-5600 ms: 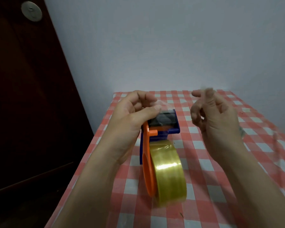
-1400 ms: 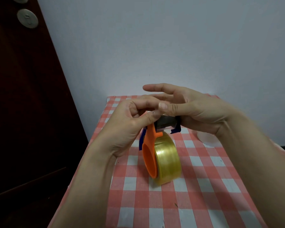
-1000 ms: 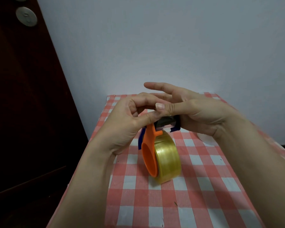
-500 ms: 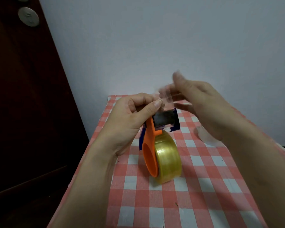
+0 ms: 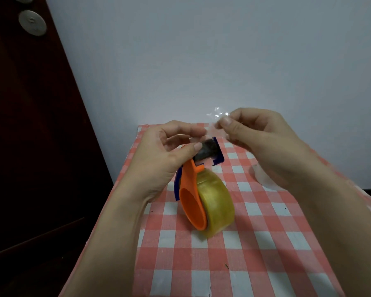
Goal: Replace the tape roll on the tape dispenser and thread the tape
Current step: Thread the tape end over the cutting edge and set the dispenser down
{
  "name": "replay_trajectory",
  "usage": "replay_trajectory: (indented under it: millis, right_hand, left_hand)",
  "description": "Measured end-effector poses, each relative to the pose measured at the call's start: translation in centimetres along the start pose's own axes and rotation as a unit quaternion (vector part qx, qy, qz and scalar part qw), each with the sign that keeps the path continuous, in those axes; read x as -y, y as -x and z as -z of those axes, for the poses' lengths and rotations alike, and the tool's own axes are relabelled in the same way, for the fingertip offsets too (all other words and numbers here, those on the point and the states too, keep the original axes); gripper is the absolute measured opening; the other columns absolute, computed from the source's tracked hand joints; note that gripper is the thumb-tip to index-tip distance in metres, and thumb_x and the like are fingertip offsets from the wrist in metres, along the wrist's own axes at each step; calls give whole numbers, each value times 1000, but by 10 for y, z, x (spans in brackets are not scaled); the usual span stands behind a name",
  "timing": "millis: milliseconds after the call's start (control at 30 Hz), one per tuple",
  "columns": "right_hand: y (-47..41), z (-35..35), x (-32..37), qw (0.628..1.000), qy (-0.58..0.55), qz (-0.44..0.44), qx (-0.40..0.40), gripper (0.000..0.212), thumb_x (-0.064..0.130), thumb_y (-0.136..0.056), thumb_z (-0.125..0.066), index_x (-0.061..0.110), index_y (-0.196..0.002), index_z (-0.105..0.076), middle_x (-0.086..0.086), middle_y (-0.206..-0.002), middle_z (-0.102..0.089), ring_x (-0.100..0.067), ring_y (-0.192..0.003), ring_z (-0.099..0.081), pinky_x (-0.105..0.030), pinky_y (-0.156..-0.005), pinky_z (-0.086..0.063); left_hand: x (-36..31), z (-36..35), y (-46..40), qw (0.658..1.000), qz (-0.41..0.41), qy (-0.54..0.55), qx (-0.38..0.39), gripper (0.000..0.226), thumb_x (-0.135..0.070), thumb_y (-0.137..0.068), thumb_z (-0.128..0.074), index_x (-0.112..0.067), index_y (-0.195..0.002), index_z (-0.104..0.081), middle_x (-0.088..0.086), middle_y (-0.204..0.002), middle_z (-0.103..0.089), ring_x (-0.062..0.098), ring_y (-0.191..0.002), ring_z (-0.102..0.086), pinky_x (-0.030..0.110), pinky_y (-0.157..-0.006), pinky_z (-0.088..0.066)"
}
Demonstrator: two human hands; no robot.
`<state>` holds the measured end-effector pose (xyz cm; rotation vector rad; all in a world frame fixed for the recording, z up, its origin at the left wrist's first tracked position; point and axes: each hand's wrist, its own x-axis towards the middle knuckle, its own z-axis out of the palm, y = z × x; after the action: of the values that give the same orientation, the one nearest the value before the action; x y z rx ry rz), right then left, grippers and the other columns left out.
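Note:
An orange and blue tape dispenser (image 5: pixel 191 196) stands upright on the checked tablecloth, with a clear yellowish tape roll (image 5: pixel 216 200) mounted on it. My left hand (image 5: pixel 159 159) grips the dispenser's top, thumb lying against the dark metal blade plate (image 5: pixel 208 151). My right hand (image 5: pixel 257 136) is raised to the right of the blade and pinches a crumpled clear strip of tape (image 5: pixel 215 116) between thumb and fingers. Whether this strip still joins the roll is unclear.
The table with the red and white checked cloth (image 5: pixel 234 264) stands against a pale wall. A dark wooden door (image 5: pixel 26 146) is close on the left. A pale translucent object (image 5: pixel 262 179) lies on the cloth under my right wrist.
My right hand has left the blade area, moved up and to the right, and now pinches a clear tape strip. My left hand keeps its grip on the dispenser.

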<state>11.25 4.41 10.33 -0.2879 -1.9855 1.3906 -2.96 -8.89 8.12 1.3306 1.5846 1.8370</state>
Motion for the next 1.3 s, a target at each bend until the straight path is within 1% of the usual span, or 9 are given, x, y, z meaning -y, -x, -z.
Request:
replay_trajectory:
  millis: [100, 300, 467, 733, 867, 967, 1067, 1167, 1300]
  right_hand:
    - [0, -6, -2, 998, -26, -35, 46, 14, 25, -90, -66, 15, -85, -74, -18, -96, -74, -31, -100, -69, -40, -99, -51]
    - [-3, -13, -6, 995, -62, -68, 48, 17, 27, -86, -64, 13, -83, -74, -11, -87, -74, -33, -92, -72, -43, -92, -56]
    - [-4, -18, -7, 995, -55, -65, 49, 13, 21, -88, -67, 10, -86, -74, -9, -77, -74, -22, -71, -72, -20, -55, -50]
    - [-5, -17, -3, 993, -39, -95, 61, 21, 19, -86, -70, 0, -92, -72, -10, -80, -74, -18, -71, -70, -19, -57, -51]
    - [-7, -21, 0, 988, 20, -145, 55, 24, 28, -87, -71, 12, -104, -66, -7, -93, -74, -20, -80, -72, -35, -74, -56]
    - [-9, -19, 3, 978, 12, -201, 63, 43, 26, -82, -73, 27, -115, -46, -7, -92, -73, -22, -80, -73, -38, -69, -58]
    - [-9, -18, 5, 964, -47, -246, 94, 46, 23, -81, -70, 26, -120, -46, -7, -85, -71, -25, -80, -68, -40, -64, -55]
    - [-10, -19, 1, 957, -85, -260, 93, 33, 15, -83, -64, 22, -113, -51, -11, -96, -62, -29, -84, -63, -50, -74, -56]
    - [-10, -28, -2, 954, -134, -259, 74, 9, 10, -82, -53, 17, -84, -56, -10, -84, -58, -25, -74, -59, -43, -74, -50]
  left_hand:
    - [0, -3, 0, 1000, 10, -1, 2, 24, 2, -83, -76, -12, -103, -75, 11, -111, -78, 20, -110, -73, 35, -97, -58]
    - [0, -1, 0, 1000, 27, -6, -2, 33, -9, -78, -79, -15, -110, -73, 10, -114, -74, 20, -105, -74, 34, -90, -60]
    - [-3, -3, 2, 999, 26, 28, 8, 51, -7, -74, -79, -26, -120, -69, 4, -122, -64, 19, -108, -74, 29, -89, -61]
    - [-9, -3, 5, 999, 31, 15, 7, 53, 2, -84, -77, -29, -125, -64, 2, -121, -60, 16, -107, -72, 24, -81, -60]
    - [-10, -4, 7, 999, 36, 5, 6, 53, 1, -83, -76, -32, -123, -63, -1, -120, -57, 9, -102, -71, 23, -76, -60]
    - [-9, -2, 7, 999, 45, -7, 12, 50, -4, -81, -80, -34, -118, -64, -3, -120, -58, 8, -106, -69, 25, -79, -61]
    - [-8, -2, 7, 997, 42, -57, 27, 39, -20, -78, -87, -36, -110, -70, -6, -124, -64, 8, -116, -66, 31, -87, -61]
    - [-8, -1, 7, 994, 38, -104, 21, 27, -28, -77, -86, -33, -100, -72, -12, -117, -69, 2, -110, -66, 21, -84, -58]
    - [-10, -1, 7, 993, 57, -102, 17, 37, -45, -65, -75, -23, -95, -73, -5, -94, -77, 10, -93, -75, 23, -82, -62]
